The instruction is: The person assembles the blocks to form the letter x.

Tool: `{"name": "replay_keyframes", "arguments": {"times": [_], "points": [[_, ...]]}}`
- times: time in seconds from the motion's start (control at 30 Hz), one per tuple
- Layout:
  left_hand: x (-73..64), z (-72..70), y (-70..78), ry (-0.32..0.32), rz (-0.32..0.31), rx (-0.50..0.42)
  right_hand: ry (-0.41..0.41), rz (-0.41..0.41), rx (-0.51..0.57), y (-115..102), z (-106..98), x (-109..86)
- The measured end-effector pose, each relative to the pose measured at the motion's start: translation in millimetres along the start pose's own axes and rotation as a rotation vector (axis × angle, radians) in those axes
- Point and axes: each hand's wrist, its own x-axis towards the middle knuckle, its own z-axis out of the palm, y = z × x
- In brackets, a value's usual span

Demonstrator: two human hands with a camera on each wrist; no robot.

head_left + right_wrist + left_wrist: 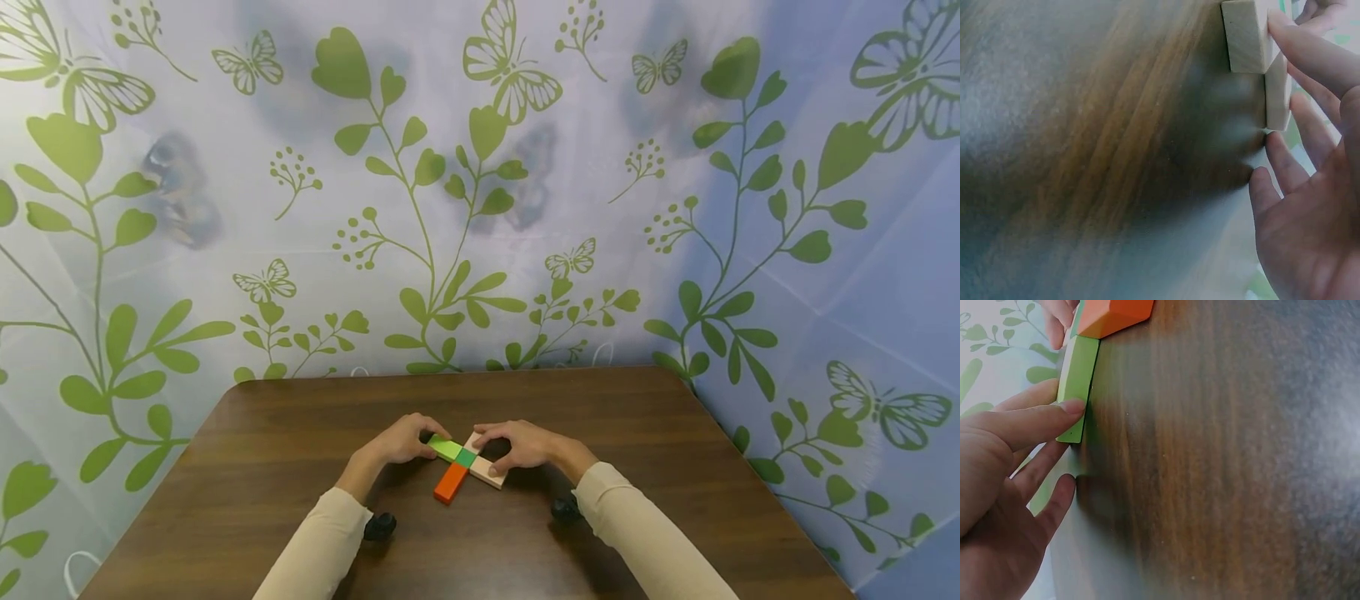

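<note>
Flat coloured blocks form a cross on the table, around a small green square block [465,457]. A lime-green block [445,447] points to the far left, and my left hand [401,439] pinches its outer end between thumb and fingers. Two pale wooden blocks lie on the right side, one block [487,472] toward the near right and the other block [473,442] toward the far right. My right hand [525,443] spans both, thumb on the nearer one, fingers at the farther one. An orange block [451,483] extends toward me, untouched by either hand.
The blocks lie on a dark brown wooden table [300,467] with rounded far corners. Behind its far edge hangs a pale curtain [480,208] printed with green leaves and butterflies. Black wrist devices [380,526] sit under both wrists.
</note>
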Motion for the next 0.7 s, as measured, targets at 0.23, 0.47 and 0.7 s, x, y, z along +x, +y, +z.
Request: {"name": "replay_keyframes", "arguments": {"times": [0.23, 0.47, 0.7], "points": [[-1.6, 1.8, -3.0, 0.001, 0.010, -0.008, 0.000, 0.001, -0.031, -4.4, -0.3, 0.7], [-4.0, 0.1, -3.3, 0.006, 0.058, 0.009, -0.003, -0.013, -0.049, -13.9, -2.1, 0.9], [-3.4, 0.8, -0.1, 0.011, 0.034, 0.044, -0.019, 0.001, -0.107, -20.3, -5.8, 5.2]]}}
